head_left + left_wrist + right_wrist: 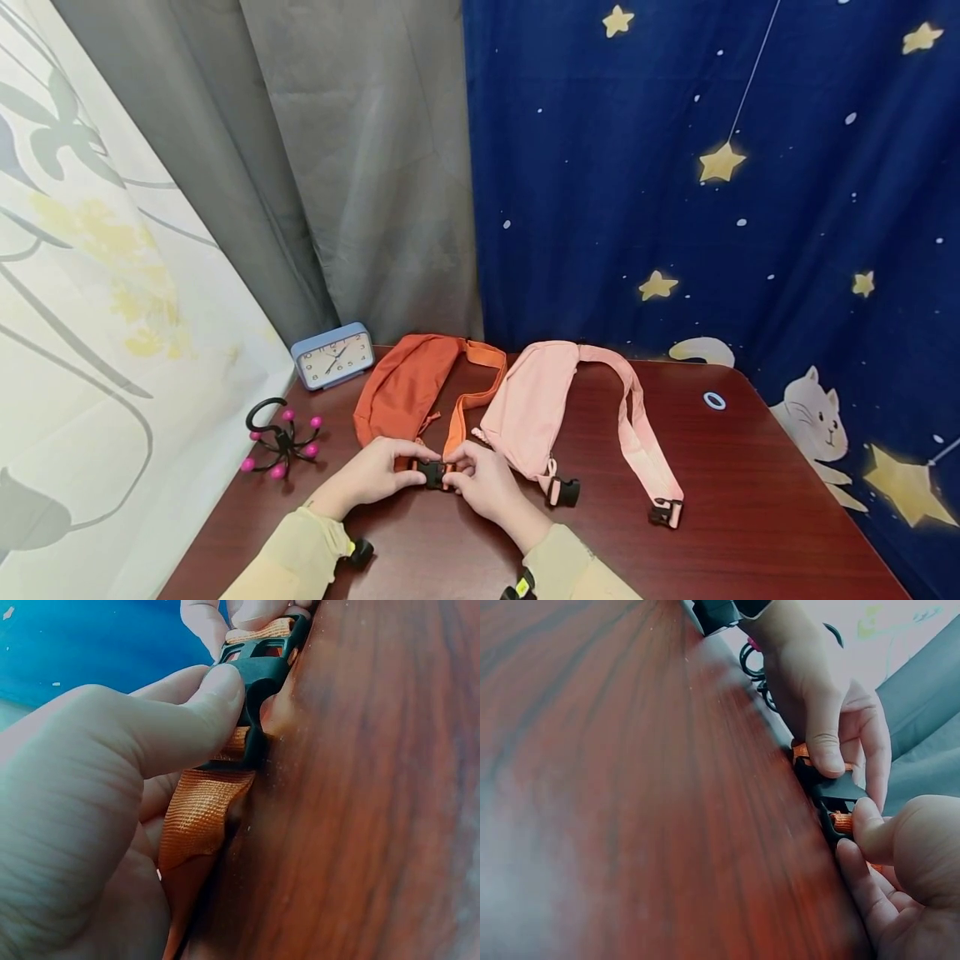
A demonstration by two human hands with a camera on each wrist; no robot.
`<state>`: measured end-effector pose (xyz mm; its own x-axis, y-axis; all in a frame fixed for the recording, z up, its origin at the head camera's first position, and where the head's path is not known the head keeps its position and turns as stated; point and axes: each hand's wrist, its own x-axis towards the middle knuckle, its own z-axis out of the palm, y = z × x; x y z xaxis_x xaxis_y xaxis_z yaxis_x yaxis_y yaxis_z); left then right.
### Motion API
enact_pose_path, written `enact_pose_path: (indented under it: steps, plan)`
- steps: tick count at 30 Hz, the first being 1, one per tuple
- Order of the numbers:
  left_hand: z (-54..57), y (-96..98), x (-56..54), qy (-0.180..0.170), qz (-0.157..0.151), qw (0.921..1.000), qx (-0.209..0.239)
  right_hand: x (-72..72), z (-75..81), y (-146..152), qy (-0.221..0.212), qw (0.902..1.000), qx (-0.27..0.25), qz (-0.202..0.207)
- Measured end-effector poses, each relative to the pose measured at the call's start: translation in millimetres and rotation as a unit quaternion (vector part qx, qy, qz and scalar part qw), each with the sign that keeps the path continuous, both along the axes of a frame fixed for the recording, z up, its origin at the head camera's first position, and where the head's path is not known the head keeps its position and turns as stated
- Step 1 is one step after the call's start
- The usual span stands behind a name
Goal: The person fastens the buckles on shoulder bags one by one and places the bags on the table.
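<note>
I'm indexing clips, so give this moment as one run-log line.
left hand: pinches black buckle | right hand: pinches its other end | orange bag: beyond hands | pink bag: unbuckled

The head view looks forward and down from above the black side-release buckle; the wrist views face it closely from left and right, seemingly low, and all three share it.

Pale yellow long sleeves, both arms. Black wrist cameras, each with bright yellow marking.
</note>
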<state>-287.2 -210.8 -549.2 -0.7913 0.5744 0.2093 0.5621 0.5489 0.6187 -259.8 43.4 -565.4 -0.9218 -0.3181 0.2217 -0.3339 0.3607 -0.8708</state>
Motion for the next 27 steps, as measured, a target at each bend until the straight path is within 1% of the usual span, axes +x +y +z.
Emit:
enact_pose_path:
  steps: [6,15,27]
  plan:
    - [-1.1,1.0,0.1,0.007,0.001,1.0000,-0.004,0.9,1.3,-2.0,-0.008,1.0000,0.000,-0.001]
    - [-2.7,0.8,-0.8,-0.003,0.005,1.0000,-0.001,2.0,3.4,-5.0,-0.005,0.9998,0.001,-0.017]
    - [-2.7,0.7,-1.2,0.003,0.011,0.9999,-0.001,0.9,2.4,-8.3,-0.008,0.9993,0.023,-0.029]
